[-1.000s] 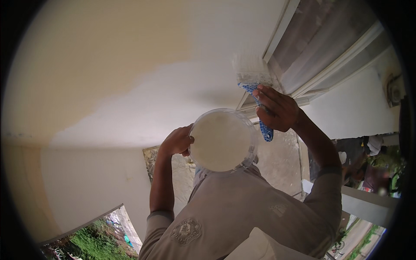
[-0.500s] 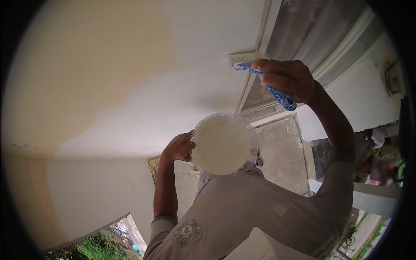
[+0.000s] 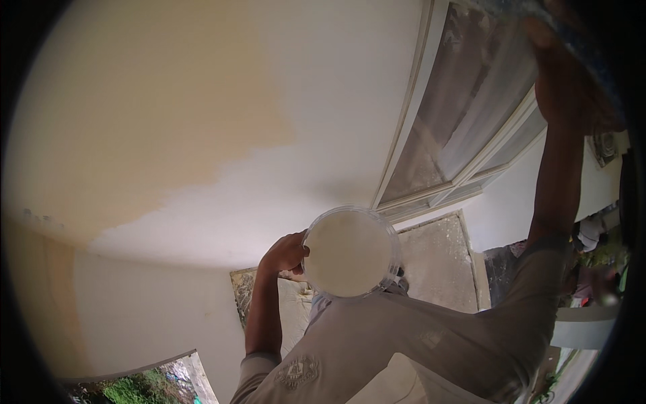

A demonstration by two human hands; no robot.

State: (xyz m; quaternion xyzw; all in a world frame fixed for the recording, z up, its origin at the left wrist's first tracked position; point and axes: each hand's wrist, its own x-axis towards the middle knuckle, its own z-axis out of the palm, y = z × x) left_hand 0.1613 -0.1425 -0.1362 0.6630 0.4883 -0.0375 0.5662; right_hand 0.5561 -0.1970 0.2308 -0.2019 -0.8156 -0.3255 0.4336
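In front of my body my left hand (image 3: pixel 286 254) grips the rim of a round, clear-walled bucket (image 3: pixel 394 266) with its thumb over the edge. Pale off-white paint (image 3: pixel 348 256) fills much of its opening. My right hand (image 3: pixel 568 87) is raised high at the upper right, blurred and dark, closed around a paintbrush (image 3: pixel 599 57). The brush has a blue, paint-spattered handle; its bristle end is smeared and partly cut off at the top edge. Closest to the right hand is the window (image 3: pixel 471 101); the brush's contact with anything cannot be made out.
The wall (image 3: pixel 336 101) has a yellowish patch (image 3: pixel 168 87) beside whiter areas. A pale window frame (image 3: pixel 412 101) runs down its right side. Below lies a worn concrete floor (image 3: pixel 437 259). Greenery (image 3: pixel 138 390) shows through an opening at lower left; blurred clutter stands at the right.
My right hand has swung up and right with the paintbrush, away from the wall beside the window frame. The bucket and left hand appear slightly lower in view.
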